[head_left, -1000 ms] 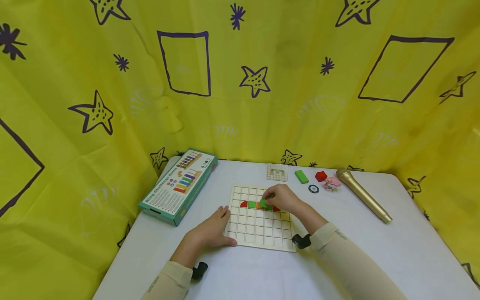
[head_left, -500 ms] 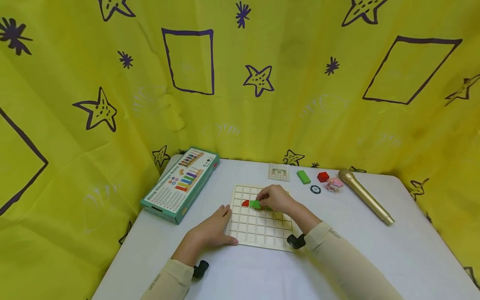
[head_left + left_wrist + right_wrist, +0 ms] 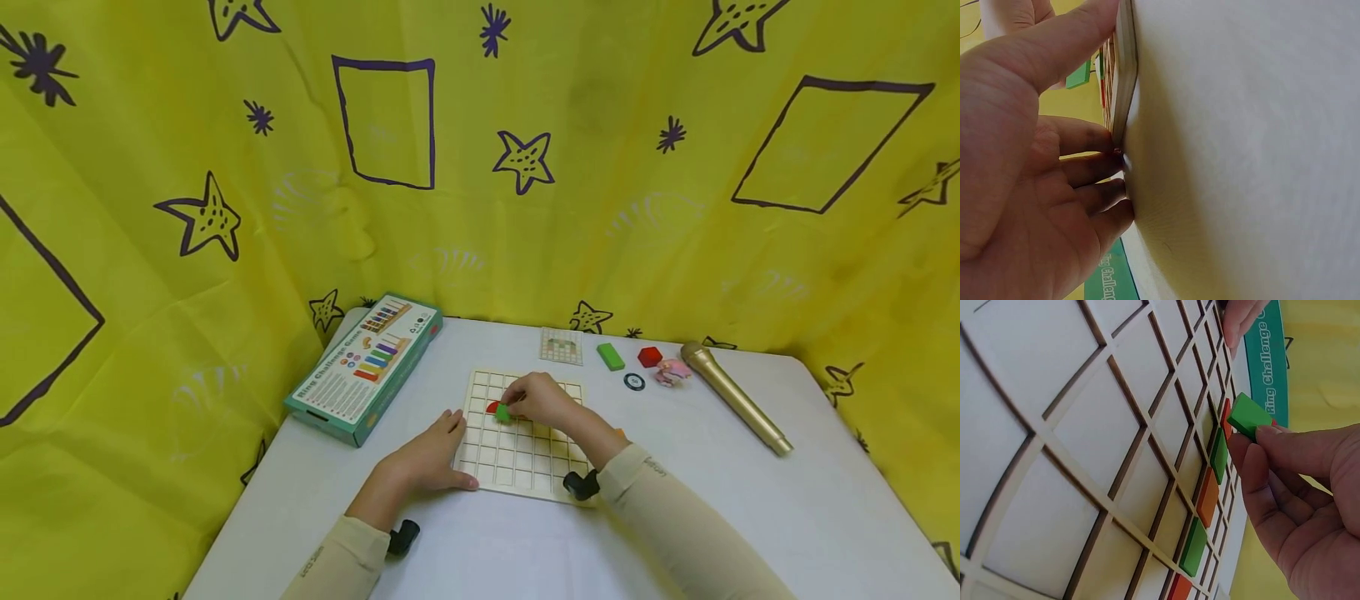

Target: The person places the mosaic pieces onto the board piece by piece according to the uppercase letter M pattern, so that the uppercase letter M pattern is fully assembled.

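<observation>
"Yellow cloth [image 3: 465,225] with stars hangs behind the white table [image 3: 660,525]. Where is the grid board [image 3: 517,460]?"

"It lies in the middle of the table. On it, 5 flat pieces [image 3: 1208,497] sit in 1 row: red, green, orange, green, red."

"And the right hand [image 3: 543,398]?"

"Thumb and fingers are closed together, pinching 1 green tile [image 3: 1249,414], raised off the board near the row's left end."

"The left hand [image 3: 431,454]?"

"It is spread loosely: thumb at the board's near left corner, fingers at its left edge."

"What else?"

"Toward the table's far left corner, 1 game box [image 3: 367,367]; toward the far right corner, 1 gold microphone [image 3: 735,396]."
</observation>
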The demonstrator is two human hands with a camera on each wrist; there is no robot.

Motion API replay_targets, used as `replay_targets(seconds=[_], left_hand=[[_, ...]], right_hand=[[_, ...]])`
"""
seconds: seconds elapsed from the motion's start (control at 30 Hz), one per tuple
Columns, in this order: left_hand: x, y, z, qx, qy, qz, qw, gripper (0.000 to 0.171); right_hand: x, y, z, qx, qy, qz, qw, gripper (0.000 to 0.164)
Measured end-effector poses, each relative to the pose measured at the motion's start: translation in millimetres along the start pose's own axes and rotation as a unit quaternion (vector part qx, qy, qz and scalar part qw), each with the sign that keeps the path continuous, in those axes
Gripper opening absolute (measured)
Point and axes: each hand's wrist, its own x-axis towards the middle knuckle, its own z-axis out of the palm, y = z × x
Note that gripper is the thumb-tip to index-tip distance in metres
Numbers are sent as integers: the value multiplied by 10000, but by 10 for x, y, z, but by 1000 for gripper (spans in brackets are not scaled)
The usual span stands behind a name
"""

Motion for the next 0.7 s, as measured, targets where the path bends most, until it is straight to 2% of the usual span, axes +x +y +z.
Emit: replay_targets(seconds=[0.17,0.3,0.7], left_hand=[[-10,-2,-5,16,13,83,10000,110],[-20,8,-16,-24,8,66,10000,110],[-32,32,-29,8,24,37,10000,109]], right_hand=[[30,-32,50,105,-52,82,9999,8],[53,-37,79,59,-53,-76,9999,7],[92,-59,153,-87,-191,-173,9996,8]])
